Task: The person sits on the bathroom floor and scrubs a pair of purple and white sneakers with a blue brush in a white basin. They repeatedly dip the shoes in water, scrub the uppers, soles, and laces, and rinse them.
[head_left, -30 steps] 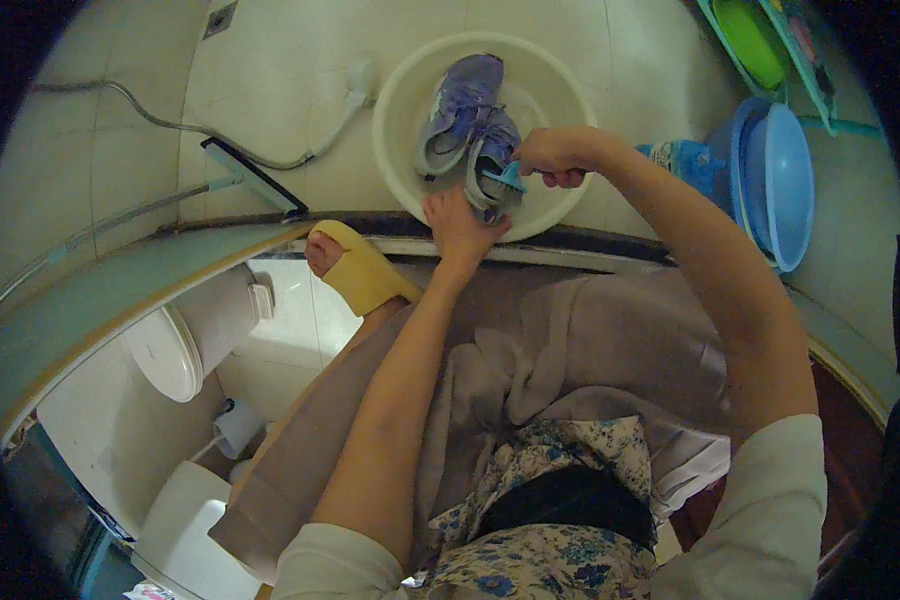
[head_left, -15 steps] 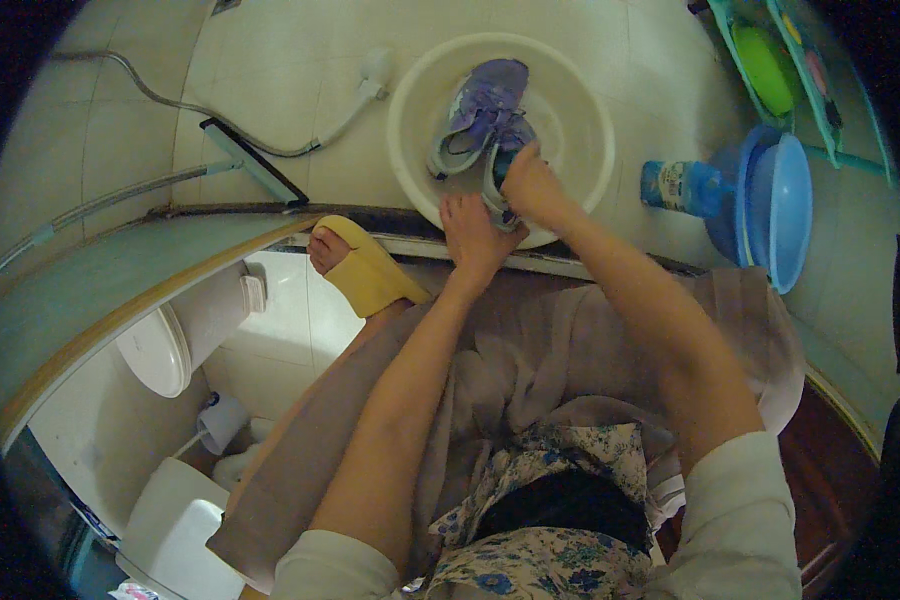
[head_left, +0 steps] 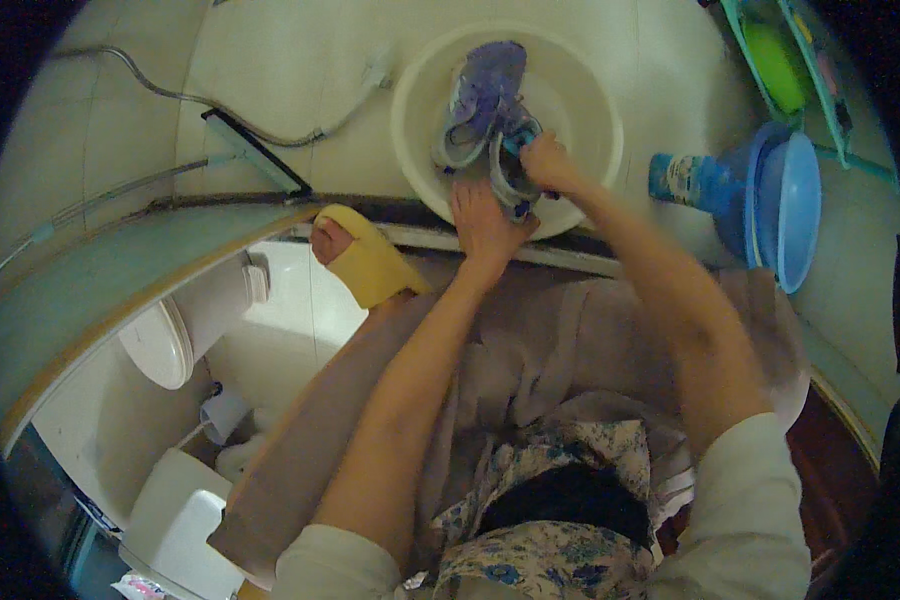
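Two purple sneakers are inside a cream-white basin [head_left: 598, 165]. The farther sneaker [head_left: 490, 85] lies with its toe pointing away from me. The nearer sneaker [head_left: 505, 175] has its opening facing up and its heel toward me. My left hand [head_left: 487, 222] grips that heel at the basin's near rim, the thumb on its right side. In my closed right hand [head_left: 550, 165] is a small blue tool [head_left: 520, 137], its end at the shoe's opening. Fingers and shoe hide most of the tool, so its kind is unclear.
Right of the basin lie a blue-labelled bottle [head_left: 682, 180] and stacked blue basins [head_left: 795, 210]. A teal rack [head_left: 828, 110] stands beyond. On the left are a shower hose [head_left: 210, 103], a squeegee [head_left: 258, 152] and a raised sill [head_left: 400, 235]. My yellow slipper [head_left: 375, 260] is by the sill.
My right hand has shifted slightly away and to the right over the nearer shoe, showing more of the blue tool. My left hand keeps its grip on the heel. The view has moved a little.
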{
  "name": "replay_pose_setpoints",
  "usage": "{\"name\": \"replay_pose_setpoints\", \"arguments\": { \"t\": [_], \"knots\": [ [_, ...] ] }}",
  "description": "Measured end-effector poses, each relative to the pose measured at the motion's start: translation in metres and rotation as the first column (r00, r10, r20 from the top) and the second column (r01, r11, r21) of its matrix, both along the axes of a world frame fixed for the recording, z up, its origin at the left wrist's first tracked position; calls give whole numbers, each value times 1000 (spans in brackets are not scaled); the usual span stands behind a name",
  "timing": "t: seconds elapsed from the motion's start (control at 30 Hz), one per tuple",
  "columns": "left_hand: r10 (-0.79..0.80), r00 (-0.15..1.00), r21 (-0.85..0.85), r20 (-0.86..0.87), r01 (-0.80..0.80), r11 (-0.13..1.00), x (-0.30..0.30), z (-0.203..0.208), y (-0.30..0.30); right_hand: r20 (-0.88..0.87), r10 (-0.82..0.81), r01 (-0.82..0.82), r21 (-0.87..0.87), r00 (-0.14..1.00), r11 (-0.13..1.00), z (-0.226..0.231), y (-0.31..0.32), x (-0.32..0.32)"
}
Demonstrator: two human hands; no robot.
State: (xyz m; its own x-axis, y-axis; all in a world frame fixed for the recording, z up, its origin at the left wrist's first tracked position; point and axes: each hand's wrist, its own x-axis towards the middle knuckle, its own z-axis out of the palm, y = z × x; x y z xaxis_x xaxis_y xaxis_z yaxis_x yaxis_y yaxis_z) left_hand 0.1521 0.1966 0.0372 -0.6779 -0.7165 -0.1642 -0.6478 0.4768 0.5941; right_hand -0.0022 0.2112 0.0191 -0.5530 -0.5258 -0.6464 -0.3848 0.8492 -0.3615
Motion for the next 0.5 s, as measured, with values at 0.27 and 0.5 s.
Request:
{"name": "replay_pose_setpoints", "arguments": {
  "t": [0.27,0.5],
  "knots": [
    [22,1000,-80,18,-21,997,2,-8,-5,93,709,-715,131,699,687,97,17,16],
    [17,1000,-112,-7,-18,994,-7,1,0,-265,413,-401,101,871,910,46,31,11]
  ]
}}
